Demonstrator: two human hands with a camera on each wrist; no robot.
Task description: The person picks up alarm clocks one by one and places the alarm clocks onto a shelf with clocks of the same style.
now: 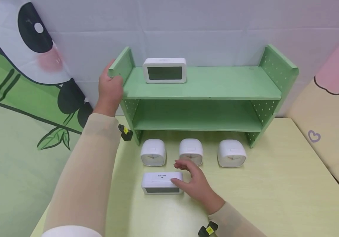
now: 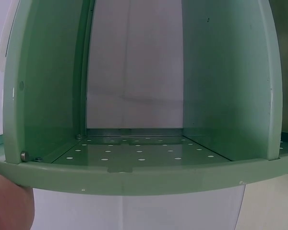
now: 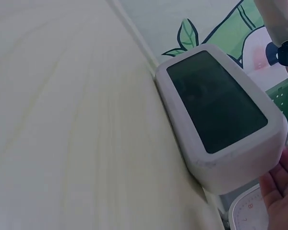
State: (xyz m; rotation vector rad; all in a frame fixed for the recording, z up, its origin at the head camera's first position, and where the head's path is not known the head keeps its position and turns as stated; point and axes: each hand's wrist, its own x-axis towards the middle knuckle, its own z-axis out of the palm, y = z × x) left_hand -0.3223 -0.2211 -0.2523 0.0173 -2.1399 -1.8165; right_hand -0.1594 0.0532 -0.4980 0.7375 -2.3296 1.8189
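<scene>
My left hand [image 1: 110,89] grips the upper front of the left side panel [image 1: 122,64] of a green two-tier shelf [image 1: 202,97]. Only a bit of that hand [image 2: 9,203] shows in the left wrist view, below the panel's edge. On the table lies a white digital clock [image 1: 162,179] with a dark screen [image 3: 216,98]. My right hand [image 1: 194,182] is at its right end, thumb tip over the top corner, other fingers spread apart behind it. A similar digital clock [image 1: 164,70] stands on the shelf's top tier, toward the left.
Before the shelf stand three rounded white dial clocks: a left one [image 1: 153,152], a middle one [image 1: 191,151] partly behind my right fingers, and a right one [image 1: 231,153]. The pale wooden table [image 1: 287,184] meets a printed cloth backdrop [image 1: 202,29].
</scene>
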